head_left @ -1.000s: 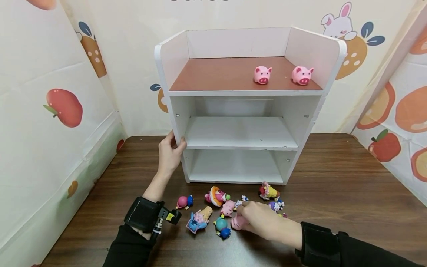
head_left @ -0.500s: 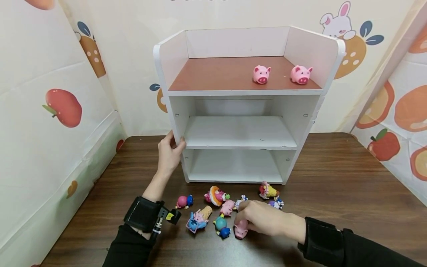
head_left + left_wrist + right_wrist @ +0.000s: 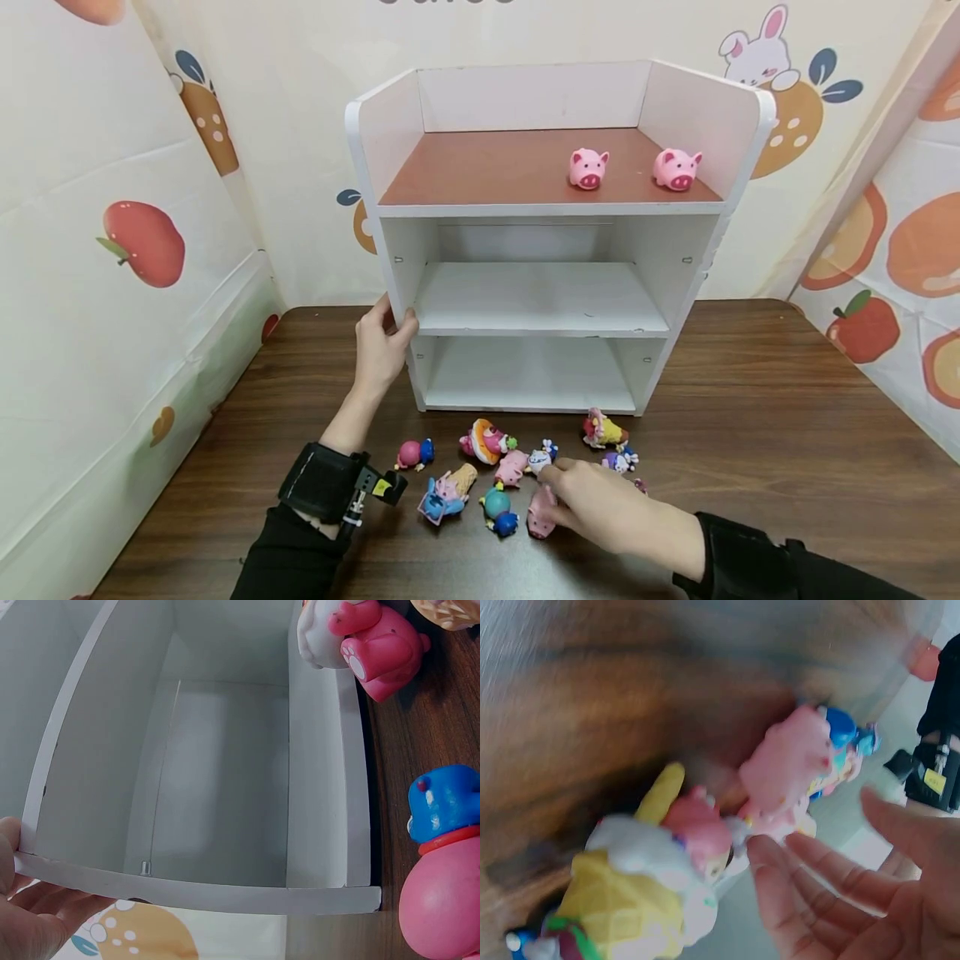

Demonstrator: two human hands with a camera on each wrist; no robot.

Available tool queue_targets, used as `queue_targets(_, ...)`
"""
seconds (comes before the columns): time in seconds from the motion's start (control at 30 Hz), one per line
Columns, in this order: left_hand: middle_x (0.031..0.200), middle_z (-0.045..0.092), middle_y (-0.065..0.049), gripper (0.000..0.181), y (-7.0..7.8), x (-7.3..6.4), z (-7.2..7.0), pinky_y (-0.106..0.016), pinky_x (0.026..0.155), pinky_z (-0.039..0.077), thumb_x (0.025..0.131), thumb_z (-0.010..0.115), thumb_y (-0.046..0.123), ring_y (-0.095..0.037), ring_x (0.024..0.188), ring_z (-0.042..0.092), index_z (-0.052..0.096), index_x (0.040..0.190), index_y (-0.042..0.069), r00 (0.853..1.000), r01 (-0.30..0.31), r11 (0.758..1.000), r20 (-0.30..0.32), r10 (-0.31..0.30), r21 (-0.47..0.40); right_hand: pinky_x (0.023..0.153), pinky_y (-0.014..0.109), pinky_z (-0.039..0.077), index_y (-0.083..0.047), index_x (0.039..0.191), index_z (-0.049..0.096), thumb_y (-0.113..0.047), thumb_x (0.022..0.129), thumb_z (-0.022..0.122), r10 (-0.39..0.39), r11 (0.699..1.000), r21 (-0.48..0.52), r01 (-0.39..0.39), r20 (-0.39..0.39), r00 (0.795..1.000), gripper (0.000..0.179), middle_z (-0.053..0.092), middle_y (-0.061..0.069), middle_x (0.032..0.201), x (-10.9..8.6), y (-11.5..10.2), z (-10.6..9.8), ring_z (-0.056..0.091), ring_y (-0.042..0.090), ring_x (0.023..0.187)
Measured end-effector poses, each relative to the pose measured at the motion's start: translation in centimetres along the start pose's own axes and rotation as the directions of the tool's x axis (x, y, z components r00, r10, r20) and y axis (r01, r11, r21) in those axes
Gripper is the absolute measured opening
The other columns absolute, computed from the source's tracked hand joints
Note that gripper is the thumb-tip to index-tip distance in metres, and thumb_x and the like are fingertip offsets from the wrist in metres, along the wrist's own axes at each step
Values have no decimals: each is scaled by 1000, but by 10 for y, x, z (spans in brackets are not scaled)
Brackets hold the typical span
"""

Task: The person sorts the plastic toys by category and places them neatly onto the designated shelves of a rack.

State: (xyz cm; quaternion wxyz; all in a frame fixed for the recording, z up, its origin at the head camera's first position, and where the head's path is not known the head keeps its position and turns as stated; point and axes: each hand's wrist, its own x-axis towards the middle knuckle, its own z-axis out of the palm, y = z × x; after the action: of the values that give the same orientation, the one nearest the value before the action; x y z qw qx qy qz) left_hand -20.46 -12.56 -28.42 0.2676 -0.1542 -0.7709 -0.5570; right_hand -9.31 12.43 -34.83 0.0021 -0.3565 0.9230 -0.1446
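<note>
Here, the left hand grips the white shelf unit by its side edge. Apart from it, the right hand has thumb and fingers parted just beside a pink pig, contact unclear, with a teal-and-blue figure between both hands.

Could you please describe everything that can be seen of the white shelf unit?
The shelf unit is white and open-fronted, apparently laminated board, with raised walls on three sides of its reddish-brown top and two white shelves below. Small metallic-looking fittings show on the inner walls, and its edges carry a few dark marks. It stands upright on the wood-grain table. The left hand grips its left side panel, and two pink pigs stand on the right half of its top.
</note>
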Motion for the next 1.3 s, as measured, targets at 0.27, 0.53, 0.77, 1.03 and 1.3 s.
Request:
queue_targets(0.27, 107, 55, -31, 32, -1, -1, 0, -46, 77, 47, 81, 48, -8, -39, 96, 54, 51, 113, -15, 1000, 1, 1000, -1, -1, 6, 46, 23, 43, -6, 86, 57, -32, 68, 74, 69, 997, -19, -69, 24, 997, 36, 55, 0, 72, -1, -8, 14, 55, 12, 62)
queue_targets(0.53, 107, 55, -30, 32, -2, -2, 0, -46, 76, 48, 81, 48, -8, -39, 96, 55, 51, 112, -14, 1000, -2, 1000, 3, 2, 9, 42, 27, 43, -7, 81, 54, -25, 64, 77, 94, 993, -72, -93, 11, 996, 33, 54, 1, 69, 1, -14, 20, 56, 17, 59)
queue_targets(0.77, 106, 55, -30, 32, -1, -1, 0, -46, 77, 48, 81, 48, -9, -39, 96, 55, 51, 112, -14, 1000, -3, 1000, 1, 3, 2, 44, 26, 44, -5, 82, 55, -17, 65, 74, 78, 995, -70, -78, 10, 997, 28, 54, 3, 71, 3, -13, 20, 56, 17, 61)
queue_targets(1.03, 105, 56, -30, 32, -1, 0, 0, -45, 76, 48, 80, 48, -9, -39, 95, 55, 52, 111, -14, 1000, -8, 1000, -6, 8, 8, 51, 19, 45, -1, 95, 60, -10, 66, 72, 16, 998, 54, -17, 15, 1000, 32, 57, 5, 84, 1, -7, 13, 55, 10, 69)
queue_targets(1.3, 106, 55, -30, 32, -1, 0, 0, -45, 76, 48, 81, 48, -8, -39, 95, 55, 52, 112, -14, 1000, -15, 1000, -5, 15, 9, 53, 14, 41, -2, 95, 61, -10, 66, 71, -64, 994, 84, 71, -83, 994, 31, 55, -2, 79, 0, -9, -7, 46, 2, 67)
